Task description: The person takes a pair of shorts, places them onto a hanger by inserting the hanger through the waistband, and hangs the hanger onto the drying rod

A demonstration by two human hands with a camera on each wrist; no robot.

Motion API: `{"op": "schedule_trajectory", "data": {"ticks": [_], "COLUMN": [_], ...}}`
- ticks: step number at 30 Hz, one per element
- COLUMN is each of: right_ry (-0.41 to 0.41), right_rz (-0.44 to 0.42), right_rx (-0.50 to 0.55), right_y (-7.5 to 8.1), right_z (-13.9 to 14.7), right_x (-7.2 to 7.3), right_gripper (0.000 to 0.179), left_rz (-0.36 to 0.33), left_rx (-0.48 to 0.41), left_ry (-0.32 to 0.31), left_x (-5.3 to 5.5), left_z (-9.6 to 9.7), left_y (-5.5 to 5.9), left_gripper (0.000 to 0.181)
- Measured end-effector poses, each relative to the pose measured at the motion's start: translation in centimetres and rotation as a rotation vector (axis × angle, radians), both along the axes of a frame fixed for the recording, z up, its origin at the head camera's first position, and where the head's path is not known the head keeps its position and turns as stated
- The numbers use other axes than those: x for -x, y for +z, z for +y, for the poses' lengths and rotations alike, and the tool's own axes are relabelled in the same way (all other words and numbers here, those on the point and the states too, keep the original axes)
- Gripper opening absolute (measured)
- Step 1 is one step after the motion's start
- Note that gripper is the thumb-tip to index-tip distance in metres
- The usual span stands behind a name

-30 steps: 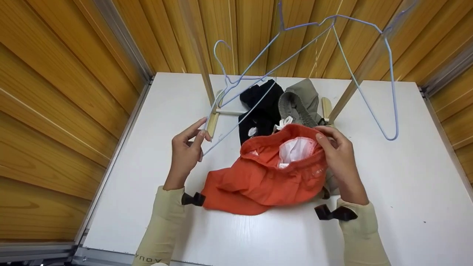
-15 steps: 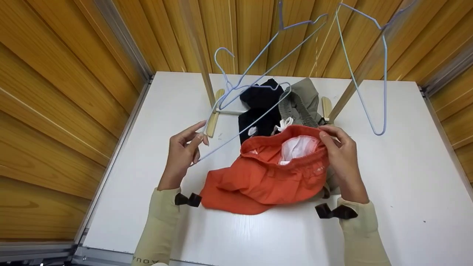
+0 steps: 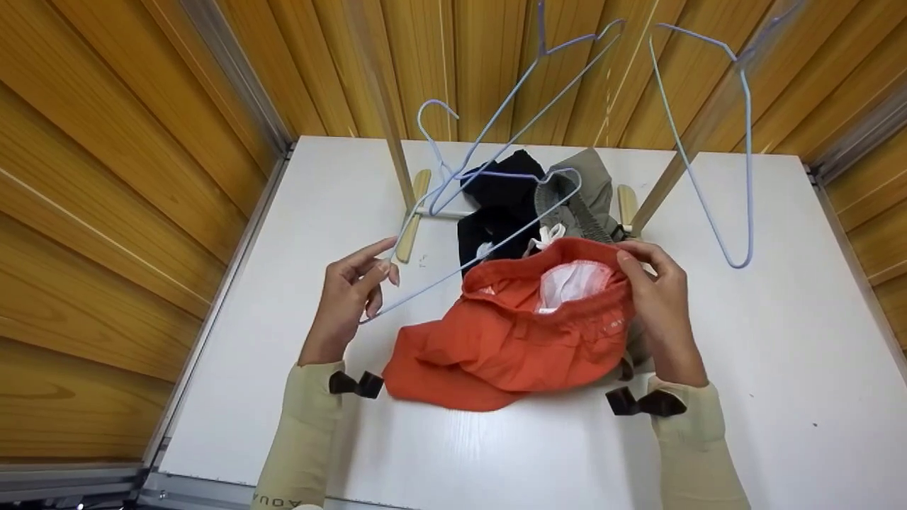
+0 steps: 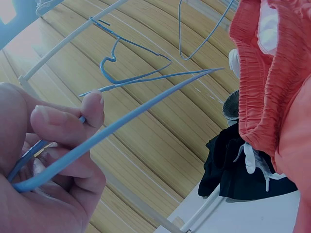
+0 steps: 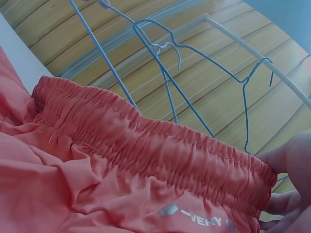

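My left hand [image 3: 336, 304] pinches a light blue wire hanger [image 4: 119, 124] near its left end. The hanger's hook points up and back, and its far right end reaches over the clothes behind the shorts. A pair of orange-red shorts [image 3: 510, 347] lies in front, its elastic waistband [image 5: 184, 155] held up so the white lining shows. On the right side of that waistband my right hand [image 3: 659, 304] grips with thumb outside and fingers behind. White drawstring ends [image 3: 549, 236] stick out at the waistband's back.
Behind the shorts lie a black garment [image 3: 496, 195] and a grey-green garment [image 3: 584, 173] on the white table [image 3: 779, 340]. A rack with wooden posts [image 3: 662, 191] stands around them. Several blue hangers, one a right-hand hanger [image 3: 749, 142], hang overhead. Wood-panel walls [image 3: 85, 248] surround the table.
The left hand has shifted slightly left and down. The held hanger has turned, its right end now further right and lower over the clothes. The right hand and shorts have barely moved; hanging hangers sway.
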State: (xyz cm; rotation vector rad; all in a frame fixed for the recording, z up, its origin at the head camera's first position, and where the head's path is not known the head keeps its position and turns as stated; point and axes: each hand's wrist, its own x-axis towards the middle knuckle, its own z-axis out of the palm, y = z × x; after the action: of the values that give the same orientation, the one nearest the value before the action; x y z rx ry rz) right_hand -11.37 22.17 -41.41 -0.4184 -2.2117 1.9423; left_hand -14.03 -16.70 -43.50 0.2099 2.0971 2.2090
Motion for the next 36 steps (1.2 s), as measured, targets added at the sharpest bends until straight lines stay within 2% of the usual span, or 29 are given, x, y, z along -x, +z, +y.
{"op": "schedule_trajectory", "data": {"ticks": [10,19,27,36], "right_ry": [-0.032,-0.062,-0.11,-0.157], "right_rz": [-0.028,-0.041,-0.069,-0.077], "right_rx": [-0.008,-0.061,-0.038,0.004], "right_y": [-0.5,-1.2,-1.5,-1.5], "right_z": [0.1,0.4,0.7,0.7], "right_x": [0.3,0.6,0.9,1.0], "right_gripper": [0.032,0.03,0.027,0.018], "left_rz": [0.004,-0.015,-0.017,0.04], "left_rx": [-0.095,-0.118,-0.187,-0.159], "left_ry": [-0.066,-0.142,-0.249,-0.36], "left_x": [-0.1,-0.4,-0.5,-0.4], "left_z": [-0.7,-1.6,-2.4,-3.5], "left_y": [-0.3,-0.4,-0.6,-0.7], "left_gripper": [0.036,0.04,0.047,0.038]}}
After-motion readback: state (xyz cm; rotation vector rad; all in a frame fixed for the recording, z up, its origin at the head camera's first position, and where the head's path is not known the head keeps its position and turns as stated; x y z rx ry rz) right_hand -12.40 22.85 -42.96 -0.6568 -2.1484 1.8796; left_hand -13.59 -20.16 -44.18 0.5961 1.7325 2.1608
